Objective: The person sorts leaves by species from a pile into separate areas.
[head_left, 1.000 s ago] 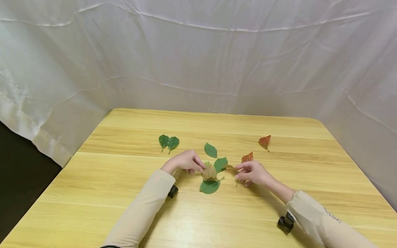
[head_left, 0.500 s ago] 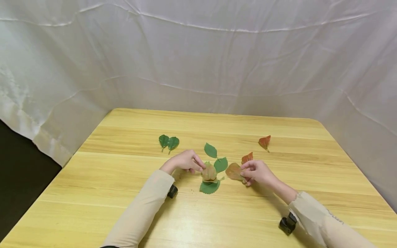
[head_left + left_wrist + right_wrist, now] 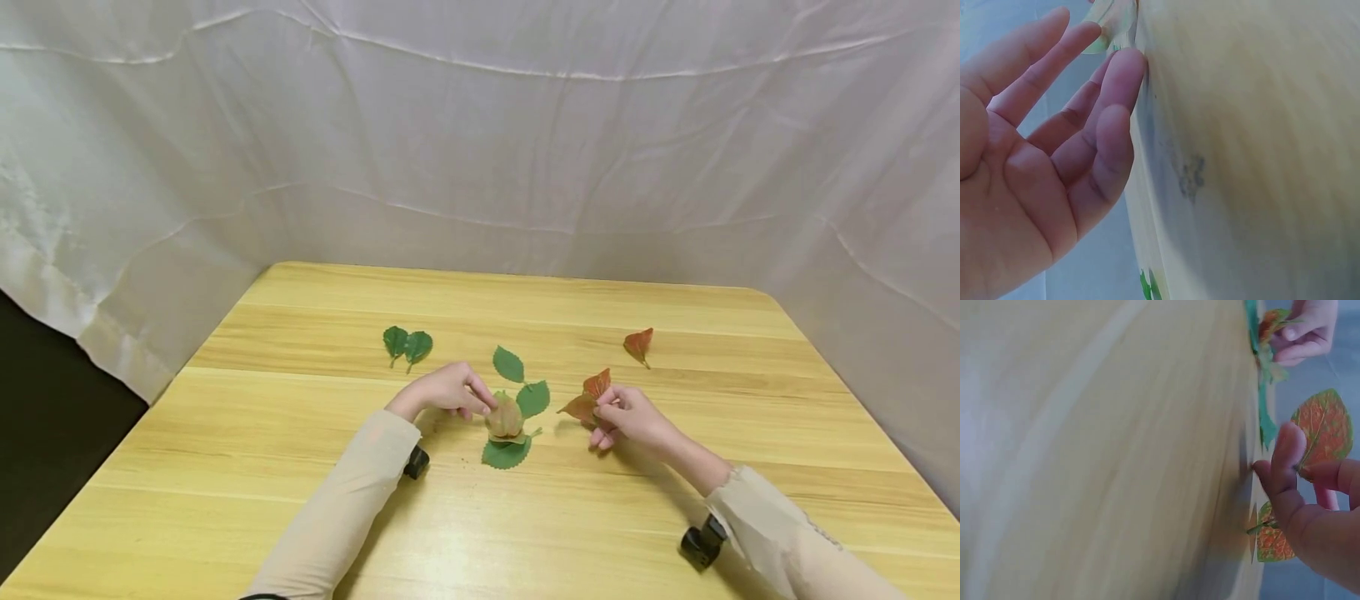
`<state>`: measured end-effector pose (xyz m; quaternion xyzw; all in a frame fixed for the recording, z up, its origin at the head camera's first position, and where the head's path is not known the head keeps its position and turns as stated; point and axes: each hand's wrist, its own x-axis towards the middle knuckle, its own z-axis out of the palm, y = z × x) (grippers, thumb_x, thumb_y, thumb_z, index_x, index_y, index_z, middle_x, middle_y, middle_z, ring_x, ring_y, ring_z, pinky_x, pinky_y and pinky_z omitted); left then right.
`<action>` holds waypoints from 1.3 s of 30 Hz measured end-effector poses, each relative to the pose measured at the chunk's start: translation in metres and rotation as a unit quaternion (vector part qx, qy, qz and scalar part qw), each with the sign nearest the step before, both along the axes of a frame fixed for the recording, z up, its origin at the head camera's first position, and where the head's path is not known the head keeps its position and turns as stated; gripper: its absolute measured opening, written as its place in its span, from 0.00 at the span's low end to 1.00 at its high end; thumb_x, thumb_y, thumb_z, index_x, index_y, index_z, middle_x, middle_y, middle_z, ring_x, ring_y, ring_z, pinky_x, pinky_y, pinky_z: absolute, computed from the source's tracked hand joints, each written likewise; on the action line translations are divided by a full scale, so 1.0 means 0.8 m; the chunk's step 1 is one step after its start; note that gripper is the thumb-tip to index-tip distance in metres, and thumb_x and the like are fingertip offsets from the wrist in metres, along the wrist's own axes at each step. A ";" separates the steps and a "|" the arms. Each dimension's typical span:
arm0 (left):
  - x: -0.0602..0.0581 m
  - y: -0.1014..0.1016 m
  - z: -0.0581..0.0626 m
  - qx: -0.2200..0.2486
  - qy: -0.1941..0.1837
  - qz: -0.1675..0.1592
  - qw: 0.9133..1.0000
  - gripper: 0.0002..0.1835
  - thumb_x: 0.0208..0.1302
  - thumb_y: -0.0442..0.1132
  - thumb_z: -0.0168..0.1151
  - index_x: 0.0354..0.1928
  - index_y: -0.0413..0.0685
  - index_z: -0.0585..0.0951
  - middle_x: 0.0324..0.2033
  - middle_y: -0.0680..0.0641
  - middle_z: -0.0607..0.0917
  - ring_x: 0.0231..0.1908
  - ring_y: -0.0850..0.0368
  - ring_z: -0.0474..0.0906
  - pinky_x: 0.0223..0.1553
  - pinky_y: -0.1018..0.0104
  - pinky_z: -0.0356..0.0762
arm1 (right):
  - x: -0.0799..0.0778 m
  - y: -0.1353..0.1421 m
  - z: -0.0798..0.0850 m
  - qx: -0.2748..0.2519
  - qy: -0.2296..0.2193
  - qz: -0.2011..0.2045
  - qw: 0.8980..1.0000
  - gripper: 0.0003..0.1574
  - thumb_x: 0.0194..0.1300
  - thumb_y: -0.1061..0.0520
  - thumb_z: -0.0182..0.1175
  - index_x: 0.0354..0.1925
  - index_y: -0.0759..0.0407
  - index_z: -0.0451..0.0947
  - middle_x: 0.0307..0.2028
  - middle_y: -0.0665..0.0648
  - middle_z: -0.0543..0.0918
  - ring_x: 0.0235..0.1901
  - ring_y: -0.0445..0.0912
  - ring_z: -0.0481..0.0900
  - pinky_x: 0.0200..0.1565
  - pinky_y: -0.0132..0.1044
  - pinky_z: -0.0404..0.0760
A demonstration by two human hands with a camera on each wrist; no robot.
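My left hand (image 3: 453, 390) pinches a yellowish-brown leaf (image 3: 506, 417) that stands over a green leaf (image 3: 506, 453) at the middle of the table. In the left wrist view, the palm of that hand shows and part of a pale leaf (image 3: 1099, 45) is at the fingertips. An orange-brown leaf (image 3: 577, 408) is pinched by its stem end between thumb and finger of my right hand (image 3: 633, 417). Seen from the right wrist, this leaf (image 3: 1325, 428) is mottled red and green and is held above the table. Just behind it lies a red leaf (image 3: 597, 382).
Two green leaves, one at the back (image 3: 508, 364) and one nearer (image 3: 533, 398), lie beside the left hand's leaf. A pair of dark green leaves (image 3: 408, 345) lies farther left. Another red leaf (image 3: 639, 344) lies back right. White cloth (image 3: 480, 167) hangs behind the wooden table (image 3: 480, 533).
My right hand has shifted slightly right, away from the middle leaves, turning its leaf from edge-on to face-up and then tilting it. The left hand stays in place.
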<state>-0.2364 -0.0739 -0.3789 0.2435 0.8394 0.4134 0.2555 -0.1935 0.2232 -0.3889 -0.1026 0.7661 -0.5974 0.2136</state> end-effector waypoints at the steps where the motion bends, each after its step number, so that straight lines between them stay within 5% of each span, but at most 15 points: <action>1: 0.000 0.000 0.000 0.001 0.000 -0.001 1.000 0.08 0.54 0.32 0.62 0.37 0.40 0.84 0.35 0.49 0.83 0.14 0.60 0.70 0.15 0.73 0.61 | 0.000 0.002 0.000 -0.006 -0.006 0.002 1.000 0.03 0.64 0.70 0.41 0.36 0.73 0.60 0.25 0.63 0.77 0.23 0.46 0.79 0.28 0.34 0.78; 7: 0.000 0.000 0.001 0.001 -0.001 -0.009 1.000 0.08 0.55 0.32 0.62 0.38 0.40 0.83 0.34 0.50 0.83 0.15 0.59 0.71 0.15 0.73 0.61 | 0.000 0.010 0.001 -0.052 -0.046 0.006 0.998 0.03 0.63 0.70 0.43 0.34 0.65 0.63 0.33 0.61 0.73 0.27 0.41 0.74 0.29 0.28 0.73; 15: 0.000 0.000 0.002 -0.007 0.000 -0.012 1.000 0.08 0.57 0.33 0.60 0.38 0.40 0.83 0.31 0.51 0.82 0.14 0.59 0.70 0.15 0.73 0.62 | 0.000 0.016 0.002 -0.046 -0.033 0.024 0.998 0.05 0.64 0.70 0.42 0.34 0.64 0.63 0.30 0.57 0.73 0.25 0.40 0.67 0.27 0.27 0.68; 21: 0.000 0.001 0.003 -0.015 -0.007 -0.005 1.000 0.09 0.57 0.34 0.60 0.40 0.40 0.82 0.33 0.51 0.82 0.16 0.59 0.71 0.16 0.72 0.63 | -0.001 0.021 0.005 -0.046 -0.033 0.028 0.998 0.11 0.62 0.67 0.46 0.40 0.74 0.70 0.32 0.55 0.76 0.29 0.42 0.72 0.33 0.31 0.73; 27: 0.001 0.001 0.004 -0.017 -0.015 -0.001 1.000 0.12 0.57 0.34 0.60 0.43 0.38 0.80 0.32 0.51 0.81 0.18 0.57 0.74 0.17 0.72 0.65 | 0.000 0.027 0.006 -0.097 -0.062 0.006 0.993 0.08 0.60 0.67 0.54 0.35 0.63 0.80 0.31 0.53 0.81 0.30 0.41 0.78 0.38 0.32 0.76; 35: 0.001 0.001 0.005 -0.019 -0.008 -0.009 1.000 0.12 0.57 0.34 0.60 0.44 0.38 0.79 0.33 0.51 0.80 0.19 0.55 0.74 0.17 0.71 0.65 | 0.000 0.038 0.009 -0.157 -0.061 0.024 0.985 0.20 0.57 0.71 0.55 0.50 0.69 0.73 0.42 0.55 0.80 0.35 0.48 0.81 0.44 0.41 0.75; 39: 0.001 0.001 0.005 -0.016 -0.008 -0.011 1.000 0.12 0.57 0.33 0.60 0.44 0.38 0.80 0.34 0.50 0.80 0.18 0.56 0.74 0.17 0.71 0.65 | 0.000 0.047 0.014 -0.167 -0.042 0.002 0.985 0.17 0.59 0.70 0.54 0.47 0.62 0.77 0.40 0.53 0.81 0.36 0.45 0.80 0.42 0.36 0.76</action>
